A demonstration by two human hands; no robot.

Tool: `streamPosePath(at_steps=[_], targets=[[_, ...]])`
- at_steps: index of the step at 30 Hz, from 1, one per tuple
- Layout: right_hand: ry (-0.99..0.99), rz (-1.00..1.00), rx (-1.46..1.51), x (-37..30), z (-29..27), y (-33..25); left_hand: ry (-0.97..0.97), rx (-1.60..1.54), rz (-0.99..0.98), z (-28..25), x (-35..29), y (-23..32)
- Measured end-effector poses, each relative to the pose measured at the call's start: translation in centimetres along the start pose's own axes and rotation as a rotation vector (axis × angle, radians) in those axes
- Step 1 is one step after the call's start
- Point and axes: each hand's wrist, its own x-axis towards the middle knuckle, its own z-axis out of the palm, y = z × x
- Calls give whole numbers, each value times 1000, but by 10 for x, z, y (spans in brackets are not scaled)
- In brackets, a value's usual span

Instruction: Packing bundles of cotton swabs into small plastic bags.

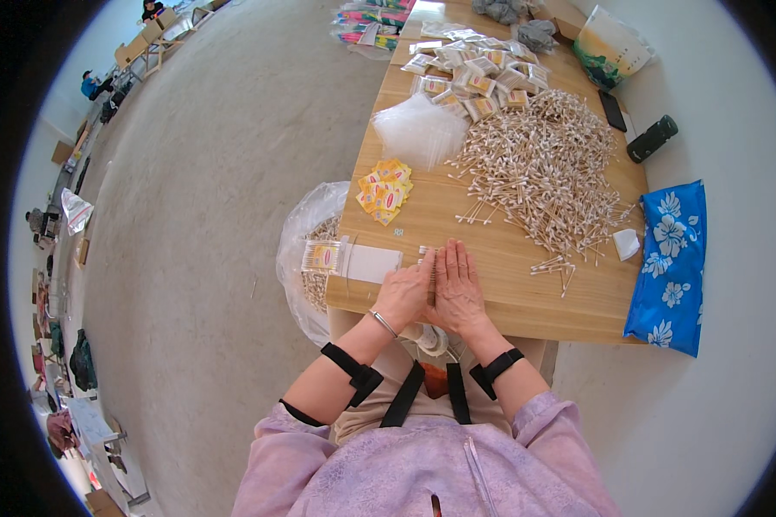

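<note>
My two hands meet at the table's near edge with a small bundle of cotton swabs squeezed between them. My left hand curls its fingers against one side of the bundle. Along the other side my right hand lies with its fingers straight and close together. White tips show at the bundle's far end; the rest is mostly hidden. Left of my hands lies a white card or small box, and beside it a clear packet of swabs with a yellow label. A big heap of loose swabs spreads farther off.
On the wooden table are yellow cards, clear plastic bags, filled packets, a black phone, a dark bottle and a blue flowered pouch. A plastic-lined container of swabs stands by the left edge.
</note>
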Motion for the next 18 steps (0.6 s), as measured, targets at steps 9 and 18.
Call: streamPosePath(at_steps=[9,18], targets=[[-25,-14,71,-8,-12,-8,71,-31,-40,5,-2,-4],[-91,53,70,-14,-11,-14,140,-189,-97,3,-4,-3]])
